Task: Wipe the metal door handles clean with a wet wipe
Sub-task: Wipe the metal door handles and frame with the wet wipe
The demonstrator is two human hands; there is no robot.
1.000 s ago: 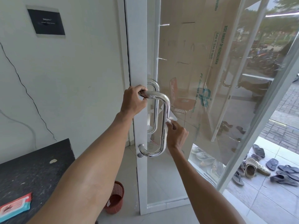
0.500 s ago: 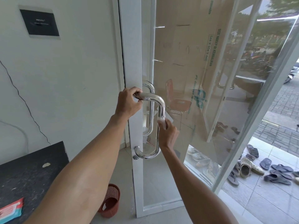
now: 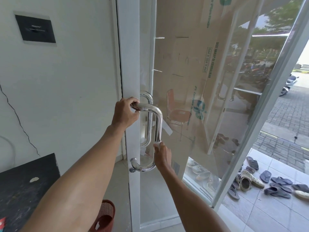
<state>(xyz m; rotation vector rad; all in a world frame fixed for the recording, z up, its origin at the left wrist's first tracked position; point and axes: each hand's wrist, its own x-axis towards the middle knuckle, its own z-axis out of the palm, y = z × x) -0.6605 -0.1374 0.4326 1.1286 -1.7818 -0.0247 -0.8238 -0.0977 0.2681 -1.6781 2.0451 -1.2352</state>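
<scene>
Head view: both hands on the chrome door handle [image 3: 159,121], wet wipe [image 3: 157,144] low on its upright bar.

The handle was mounted on the white-framed glass door [image 3: 168,190], with a twin handle [image 3: 148,121] behind the glass. The left hand [image 3: 125,113] gripped the top bend, fingers [image 3: 134,104] curled round the bar. The right hand [image 3: 163,154] held the white wet wipe against the upright, fingers wrapped round bar and wipe together. A red mesh basket [image 3: 104,216] stood on the floor left of the door; its contents could not be told. The black tabletop [image 3: 25,195] at lower left carried a pale scrap [image 3: 34,179]. Sandals [image 3: 275,183] lay on the tiles outside.
</scene>
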